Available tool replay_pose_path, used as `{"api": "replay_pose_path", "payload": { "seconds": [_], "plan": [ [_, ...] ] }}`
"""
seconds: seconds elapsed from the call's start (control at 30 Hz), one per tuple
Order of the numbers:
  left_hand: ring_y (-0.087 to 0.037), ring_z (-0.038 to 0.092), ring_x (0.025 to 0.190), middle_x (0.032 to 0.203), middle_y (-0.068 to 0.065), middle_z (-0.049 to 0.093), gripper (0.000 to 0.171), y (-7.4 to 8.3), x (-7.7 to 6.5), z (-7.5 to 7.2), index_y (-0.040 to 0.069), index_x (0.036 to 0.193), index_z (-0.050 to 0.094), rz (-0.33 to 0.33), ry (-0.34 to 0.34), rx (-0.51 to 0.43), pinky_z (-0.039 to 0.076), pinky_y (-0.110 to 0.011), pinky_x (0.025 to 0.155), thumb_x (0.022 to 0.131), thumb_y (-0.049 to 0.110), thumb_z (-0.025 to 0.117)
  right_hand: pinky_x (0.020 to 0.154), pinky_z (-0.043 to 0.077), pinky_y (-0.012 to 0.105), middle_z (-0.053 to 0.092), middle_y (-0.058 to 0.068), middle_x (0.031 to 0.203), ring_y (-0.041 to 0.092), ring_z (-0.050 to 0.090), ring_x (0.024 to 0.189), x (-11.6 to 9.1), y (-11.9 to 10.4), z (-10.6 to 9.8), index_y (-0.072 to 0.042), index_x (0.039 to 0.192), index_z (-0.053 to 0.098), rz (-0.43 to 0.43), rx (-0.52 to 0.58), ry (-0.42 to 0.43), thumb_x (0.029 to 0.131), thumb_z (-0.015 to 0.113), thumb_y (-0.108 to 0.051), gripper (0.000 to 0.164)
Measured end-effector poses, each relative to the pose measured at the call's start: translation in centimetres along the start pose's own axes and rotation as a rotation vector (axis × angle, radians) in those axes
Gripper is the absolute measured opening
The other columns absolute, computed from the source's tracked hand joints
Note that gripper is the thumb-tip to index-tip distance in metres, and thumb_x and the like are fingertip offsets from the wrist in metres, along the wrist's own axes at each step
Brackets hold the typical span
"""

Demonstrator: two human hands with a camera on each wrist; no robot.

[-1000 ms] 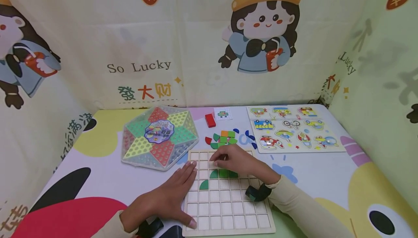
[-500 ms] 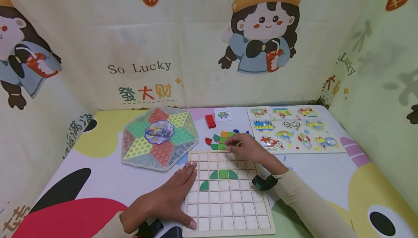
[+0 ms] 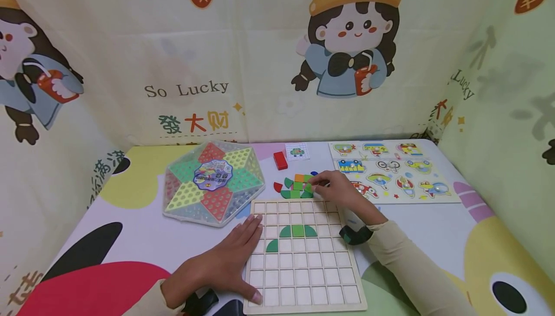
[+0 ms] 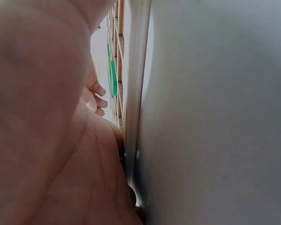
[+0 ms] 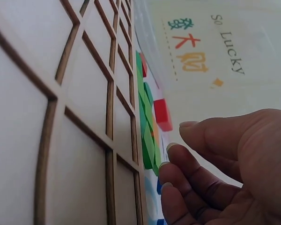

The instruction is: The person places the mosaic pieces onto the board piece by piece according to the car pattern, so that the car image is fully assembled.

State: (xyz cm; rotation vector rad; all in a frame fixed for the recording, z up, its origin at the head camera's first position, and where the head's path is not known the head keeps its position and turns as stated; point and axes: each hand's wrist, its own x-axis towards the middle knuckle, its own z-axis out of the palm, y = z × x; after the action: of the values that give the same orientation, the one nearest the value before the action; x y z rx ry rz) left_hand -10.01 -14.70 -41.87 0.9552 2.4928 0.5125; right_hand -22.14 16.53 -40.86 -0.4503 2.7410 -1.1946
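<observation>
A wooden grid board (image 3: 306,277) lies in front of me in the head view. A light green square tile (image 3: 297,230) sits in its grid between two dark green quarter-circle tiles, and another quarter-circle tile (image 3: 272,246) is lower left. My left hand (image 3: 223,268) rests with straight fingers along the board's left edge, thumb at the near corner. Beyond the far edge, my right hand (image 3: 338,188) reaches down at the right side of a pile of loose tiles (image 3: 297,186), green, orange and red. The right wrist view shows relaxed fingers (image 5: 185,159) beside the pile, thumb apart, nothing between them.
Behind the pile are a red block (image 3: 280,161) and a small pattern card (image 3: 297,151). A hexagonal checkers box (image 3: 214,183) stands at the left. To the right lies a vehicle puzzle board (image 3: 392,176), partly covered by my right hand. Fabric walls surround the table.
My right hand has moved from over the board's upper rows, away and to the right, to the loose tiles. The green tiles on the board came into full view. My left hand stayed put.
</observation>
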Motion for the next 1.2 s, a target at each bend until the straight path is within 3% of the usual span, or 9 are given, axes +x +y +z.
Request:
{"api": "replay_pose_path", "payload": {
  "seconds": [0.57, 0.93, 1.2],
  "plan": [
    [-0.025, -0.013, 0.146, 0.163, -0.006, -0.009, 0.129, -0.1, 0.0, 0.1, 0.005, 0.156, 0.009, 0.008, 0.005, 0.014, 0.006, -0.053, 0.115, 0.067, 0.079, 0.065, 0.079, 0.05, 0.035, 0.068, 0.008, 0.105, 0.02, 0.059, 0.088, 1.5, 0.4, 0.6, -0.003, 0.108, 0.073, 0.034, -0.034, -0.008, 0.091, 0.065, -0.004, 0.018],
    [-0.025, -0.012, 0.147, 0.163, -0.005, -0.009, 0.13, -0.1, 0.1, 0.2, 0.006, 0.156, 0.008, 0.003, 0.002, 0.009, 0.006, -0.053, 0.115, 0.066, 0.082, 0.063, 0.068, 0.043, 0.032, 0.062, 0.004, 0.093, 0.019, 0.052, 0.08, 1.8, -0.2, 0.8, -0.008, 0.105, 0.075, 0.03, -0.1, -0.088, 0.087, 0.068, 0.0, 0.021],
    [-0.024, -0.013, 0.146, 0.163, -0.005, -0.009, 0.13, -0.1, 0.0, 0.1, 0.006, 0.156, 0.009, -0.009, 0.002, 0.004, 0.005, -0.053, 0.115, 0.066, 0.081, 0.064, 0.066, 0.042, 0.031, 0.058, 0.004, 0.094, 0.021, 0.049, 0.081, 1.6, -0.3, 0.1, -0.007, 0.118, 0.071, 0.026, -0.15, -0.184, 0.087, 0.07, -0.004, 0.031]
  ]
}}
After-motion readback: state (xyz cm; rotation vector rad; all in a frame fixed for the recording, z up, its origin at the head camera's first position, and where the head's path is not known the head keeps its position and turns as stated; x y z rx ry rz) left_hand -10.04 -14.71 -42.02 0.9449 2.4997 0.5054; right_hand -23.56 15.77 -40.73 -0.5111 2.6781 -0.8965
